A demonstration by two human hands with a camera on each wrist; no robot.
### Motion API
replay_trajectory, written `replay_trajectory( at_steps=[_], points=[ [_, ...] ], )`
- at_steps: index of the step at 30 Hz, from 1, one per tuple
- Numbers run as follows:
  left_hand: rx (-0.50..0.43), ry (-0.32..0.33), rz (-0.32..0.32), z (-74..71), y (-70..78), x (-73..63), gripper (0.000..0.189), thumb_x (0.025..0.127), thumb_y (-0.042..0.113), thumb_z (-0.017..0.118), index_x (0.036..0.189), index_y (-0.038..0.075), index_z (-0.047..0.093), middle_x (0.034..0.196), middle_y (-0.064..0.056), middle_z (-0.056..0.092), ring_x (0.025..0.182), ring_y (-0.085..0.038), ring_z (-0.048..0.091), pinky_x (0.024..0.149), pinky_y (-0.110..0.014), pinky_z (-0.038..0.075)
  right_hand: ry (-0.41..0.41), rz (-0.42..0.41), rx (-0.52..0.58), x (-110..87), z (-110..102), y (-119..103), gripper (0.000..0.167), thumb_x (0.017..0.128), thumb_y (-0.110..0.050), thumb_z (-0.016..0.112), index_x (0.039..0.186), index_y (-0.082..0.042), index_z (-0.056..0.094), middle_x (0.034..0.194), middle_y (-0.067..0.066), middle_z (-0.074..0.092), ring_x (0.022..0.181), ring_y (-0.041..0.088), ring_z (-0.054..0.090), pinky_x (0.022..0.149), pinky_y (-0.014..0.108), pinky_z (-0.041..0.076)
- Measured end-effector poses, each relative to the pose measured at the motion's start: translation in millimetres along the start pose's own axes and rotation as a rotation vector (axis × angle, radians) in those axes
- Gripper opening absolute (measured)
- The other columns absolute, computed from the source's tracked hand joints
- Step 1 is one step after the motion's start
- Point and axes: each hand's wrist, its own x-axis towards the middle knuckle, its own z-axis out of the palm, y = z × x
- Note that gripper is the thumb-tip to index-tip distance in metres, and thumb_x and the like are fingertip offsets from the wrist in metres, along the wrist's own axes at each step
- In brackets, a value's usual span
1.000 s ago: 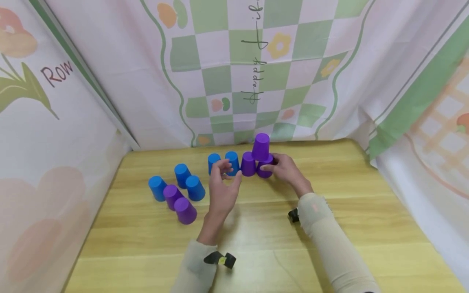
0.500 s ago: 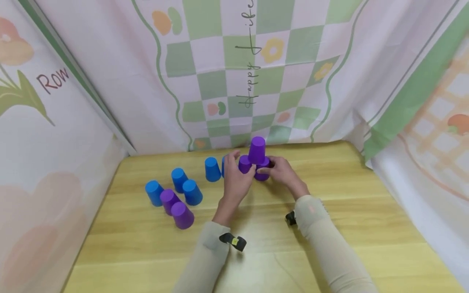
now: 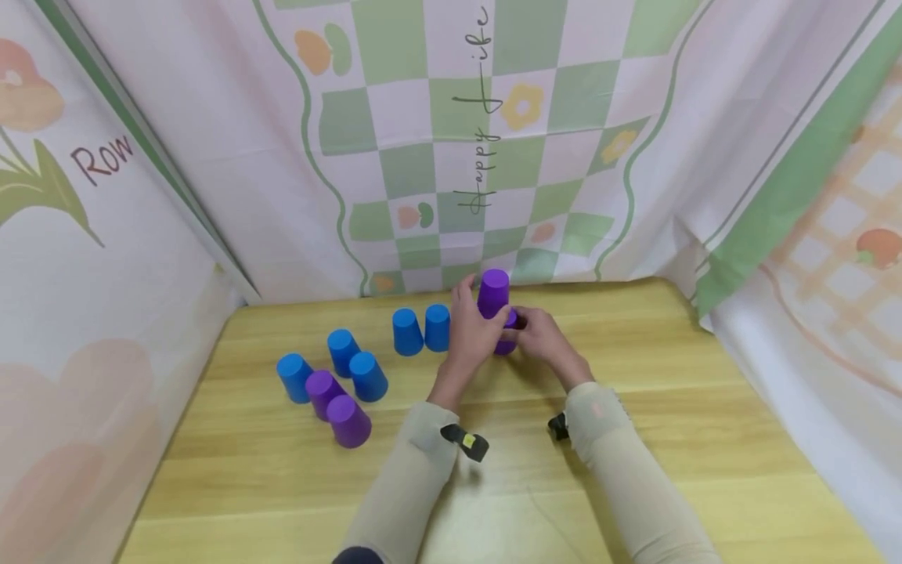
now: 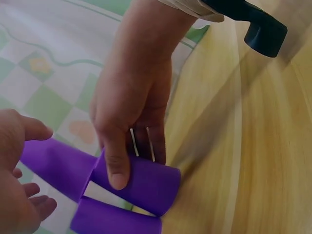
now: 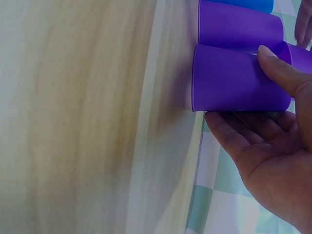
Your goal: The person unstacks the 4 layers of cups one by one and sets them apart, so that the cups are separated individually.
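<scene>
Three purple cups stand upside down as a small stack at the back of the table. The top cup (image 3: pixel 495 287) rests across the lower right cup (image 5: pixel 234 80) and the lower left cup (image 5: pixel 236 24). My right hand (image 3: pixel 544 338) holds the lower right cup from its outer side, thumb on the near face and fingers behind. Around the top cup my left hand (image 3: pixel 476 329) spreads its thumb and loosely bent fingers, and in the head view it covers the lower left cup. In the left wrist view the left thumb (image 4: pixel 36 129) overlaps the top cup's edge.
Two blue cups (image 3: pixel 408 332) stand just left of the stack. Farther left on the wooden table (image 3: pixel 232 486) is a group of blue cups (image 3: pixel 369 377) and purple cups (image 3: pixel 349 421), all upside down. A patterned curtain (image 3: pixel 465 157) hangs right behind the table's back edge.
My left hand has moved right, from in front of the blue cups to around the top purple cup. The right hand stays on the lower right cup.
</scene>
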Motion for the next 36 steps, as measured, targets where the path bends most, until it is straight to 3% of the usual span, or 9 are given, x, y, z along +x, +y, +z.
replay_trajectory(
  at_steps=[7, 14, 22, 36],
  points=[
    [-0.038, -0.017, 0.021, 12.1, -5.1, 4.4, 0.078, 0.095, 0.011, 0.078, 0.160, 0.008, 0.035, 0.150, -0.016, 0.055, 0.134, -0.033, 0.058, 0.114, -0.051, 0.049, 0.009, -0.013, 0.001, -1.5, -0.2, -1.0, 0.034, 0.093, -0.017, 0.077, 0.123, 0.000, 0.073, 0.112, 0.022, 0.076, 0.101, 0.035, 0.072, 0.094, 0.051, 0.060],
    [-0.016, -0.005, 0.021, 16.2, -5.7, 7.9, 0.075, 0.096, 0.013, 0.077, 0.159, 0.007, 0.036, 0.149, -0.017, 0.055, 0.134, -0.034, 0.059, 0.113, -0.052, 0.050, 0.012, -0.010, -0.001, 0.1, 0.4, -0.4, 0.039, 0.092, -0.015, 0.078, 0.127, 0.000, 0.071, 0.117, 0.024, 0.075, 0.110, 0.039, 0.071, 0.102, 0.053, 0.057],
    [-0.003, 0.006, 0.032, 14.8, -5.0, 8.9, 0.065, 0.099, 0.014, 0.074, 0.154, 0.004, 0.041, 0.145, -0.018, 0.057, 0.131, -0.033, 0.061, 0.111, -0.049, 0.052, -0.001, -0.004, -0.009, 0.1, -0.6, 1.1, 0.048, 0.094, -0.021, 0.078, 0.136, -0.001, 0.067, 0.126, 0.025, 0.072, 0.117, 0.041, 0.069, 0.107, 0.055, 0.054],
    [-0.033, 0.025, 0.052, 4.8, 1.9, 7.0, 0.062, 0.099, 0.013, 0.074, 0.152, 0.006, 0.042, 0.145, -0.017, 0.059, 0.132, -0.031, 0.061, 0.112, -0.045, 0.052, -0.007, 0.026, 0.009, -0.8, -0.3, -1.8, 0.047, 0.094, -0.027, 0.080, 0.133, -0.004, 0.069, 0.126, 0.022, 0.073, 0.118, 0.039, 0.069, 0.107, 0.054, 0.054]
  ],
)
